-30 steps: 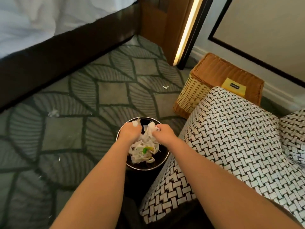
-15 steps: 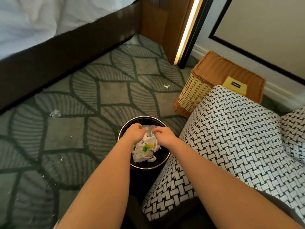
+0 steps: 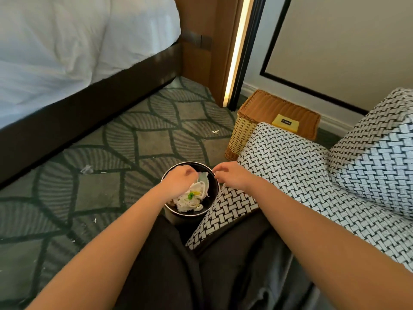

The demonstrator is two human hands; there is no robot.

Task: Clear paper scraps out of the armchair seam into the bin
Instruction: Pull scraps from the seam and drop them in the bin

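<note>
head view looks down on a round dark bin [image 3: 192, 163] standing on the patterned carpet [image 3: 156, 142], close to the middle of the frame. crumpled white paper scraps [image 3: 190, 199] lie heaped inside the bin, with a bit of green and yellow among them. one pale scrap [image 3: 204, 179] stands up from the heap toward the bin's 12 o'clock rim.

the left grip [image 3: 181, 182] hangs over the bin's 9 o'clock side, knuckles up and fingers curled down, their tips at the top edge of that pale scrap. i cannot tell whether it is pinched or only touched. the right grip [image 3: 232, 177] sits at the bin's 3 o'clock rim with fingers curled and thumb and forefinger close together. i cannot tell whether anything is held between them.

the black-and-white woven armchair [image 3: 290, 162] touches the bin at its 3 to 5 o'clock side. a wicker basket [image 3: 263, 106] with a yellow card [image 3: 286, 123] on its lid stands at the bin's 1 o'clock, just behind the chair arm. a bed [image 3: 67, 52] with white sheets fills the 10 o'clock corner. loose paper bits lie on the carpet, one [image 3: 86, 168] at the bin's 9 o'clock and one [image 3: 215, 131] at its 12 o'clock. the person's dark trousers [image 3: 178, 265] show at 6 o'clock.
</note>
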